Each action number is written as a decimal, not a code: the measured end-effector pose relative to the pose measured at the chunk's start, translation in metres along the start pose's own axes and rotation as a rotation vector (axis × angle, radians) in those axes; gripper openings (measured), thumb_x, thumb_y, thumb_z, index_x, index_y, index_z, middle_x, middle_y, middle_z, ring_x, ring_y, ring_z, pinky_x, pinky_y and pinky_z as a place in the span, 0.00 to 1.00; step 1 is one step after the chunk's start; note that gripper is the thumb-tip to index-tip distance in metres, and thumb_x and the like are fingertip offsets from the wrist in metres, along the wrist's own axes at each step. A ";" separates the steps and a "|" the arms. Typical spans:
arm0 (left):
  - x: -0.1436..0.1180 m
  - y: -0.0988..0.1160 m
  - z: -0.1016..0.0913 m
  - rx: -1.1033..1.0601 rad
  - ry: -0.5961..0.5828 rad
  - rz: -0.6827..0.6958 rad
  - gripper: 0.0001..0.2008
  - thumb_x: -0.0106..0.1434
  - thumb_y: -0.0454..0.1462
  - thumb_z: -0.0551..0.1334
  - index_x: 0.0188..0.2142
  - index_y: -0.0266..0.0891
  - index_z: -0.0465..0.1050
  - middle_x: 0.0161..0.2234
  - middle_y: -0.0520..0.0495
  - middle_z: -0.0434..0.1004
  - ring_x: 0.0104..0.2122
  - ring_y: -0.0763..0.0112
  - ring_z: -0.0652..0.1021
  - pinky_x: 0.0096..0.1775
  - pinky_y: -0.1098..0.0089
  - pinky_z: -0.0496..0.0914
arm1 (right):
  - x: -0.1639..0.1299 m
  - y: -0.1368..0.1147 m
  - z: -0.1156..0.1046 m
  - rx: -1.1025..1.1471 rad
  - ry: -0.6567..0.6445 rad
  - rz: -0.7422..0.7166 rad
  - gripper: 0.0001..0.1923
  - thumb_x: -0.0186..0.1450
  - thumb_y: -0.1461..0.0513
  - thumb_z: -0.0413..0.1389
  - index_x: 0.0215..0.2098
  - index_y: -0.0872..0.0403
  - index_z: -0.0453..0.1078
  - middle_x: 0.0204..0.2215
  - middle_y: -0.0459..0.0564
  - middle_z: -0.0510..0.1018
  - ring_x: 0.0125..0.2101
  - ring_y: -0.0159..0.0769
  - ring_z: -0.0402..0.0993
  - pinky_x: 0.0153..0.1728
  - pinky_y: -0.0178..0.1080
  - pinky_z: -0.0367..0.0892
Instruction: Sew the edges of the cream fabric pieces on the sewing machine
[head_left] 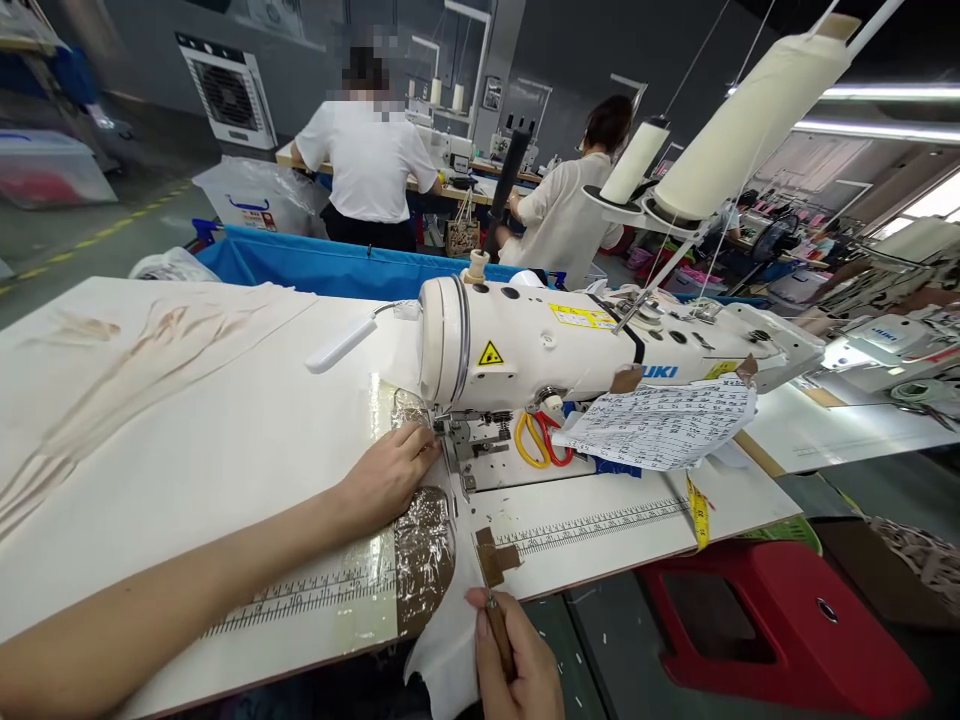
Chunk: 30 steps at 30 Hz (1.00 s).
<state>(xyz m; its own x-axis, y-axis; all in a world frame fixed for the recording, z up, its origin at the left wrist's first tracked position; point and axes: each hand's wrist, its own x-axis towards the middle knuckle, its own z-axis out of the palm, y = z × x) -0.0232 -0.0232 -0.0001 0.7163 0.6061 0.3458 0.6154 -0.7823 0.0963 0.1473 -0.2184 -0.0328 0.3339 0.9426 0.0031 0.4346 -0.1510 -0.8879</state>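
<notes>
The left hand (pixel 386 475) lies flat, fingers together, pinning white fabric (pixel 450 640) on the worktop (pixel 187 450) just at 9 o'clock of the presser foot (pixel 459 440), while the right hand (pixel 517 660), at 6 o'clock, has its fingers clamped on a slim brown tool (pixel 496 622) pointing toward 12 o'clock.

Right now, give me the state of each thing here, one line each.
Left hand: flat on white fabric, its fingers by the presser foot.
Right hand: closed around a thin wooden-handled tool.
Sewing machine: upright, with paper sheet taped on.
Scissors: lying under the machine arm.
Measuring tape: hanging over the table edge.
</notes>
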 end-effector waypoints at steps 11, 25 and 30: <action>-0.002 -0.011 0.003 -0.054 0.075 0.050 0.18 0.69 0.25 0.49 0.49 0.30 0.74 0.48 0.36 0.73 0.47 0.58 0.72 0.45 0.57 0.75 | 0.029 -0.021 0.002 -0.113 -0.046 -0.328 0.15 0.75 0.59 0.44 0.45 0.52 0.73 0.35 0.53 0.80 0.36 0.38 0.80 0.36 0.32 0.72; -0.002 -0.014 0.003 -0.101 0.101 0.076 0.18 0.68 0.26 0.49 0.50 0.33 0.73 0.46 0.37 0.73 0.44 0.60 0.74 0.43 0.59 0.75 | 0.058 -0.040 0.005 -0.292 -0.034 -0.447 0.15 0.73 0.63 0.42 0.46 0.56 0.71 0.36 0.54 0.81 0.34 0.39 0.80 0.33 0.35 0.73; -0.004 -0.011 0.000 -0.056 0.100 0.045 0.17 0.67 0.26 0.49 0.51 0.30 0.71 0.44 0.37 0.73 0.43 0.58 0.73 0.42 0.58 0.74 | 0.065 -0.041 0.010 -0.309 -0.012 -0.486 0.14 0.72 0.65 0.43 0.45 0.55 0.70 0.35 0.54 0.81 0.34 0.40 0.80 0.31 0.35 0.72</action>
<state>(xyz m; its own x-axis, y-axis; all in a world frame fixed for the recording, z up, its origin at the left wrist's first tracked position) -0.0328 -0.0170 -0.0022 0.7050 0.5547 0.4419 0.5616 -0.8172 0.1297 0.1428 -0.1483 -0.0010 0.0257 0.9285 0.3704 0.7608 0.2222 -0.6098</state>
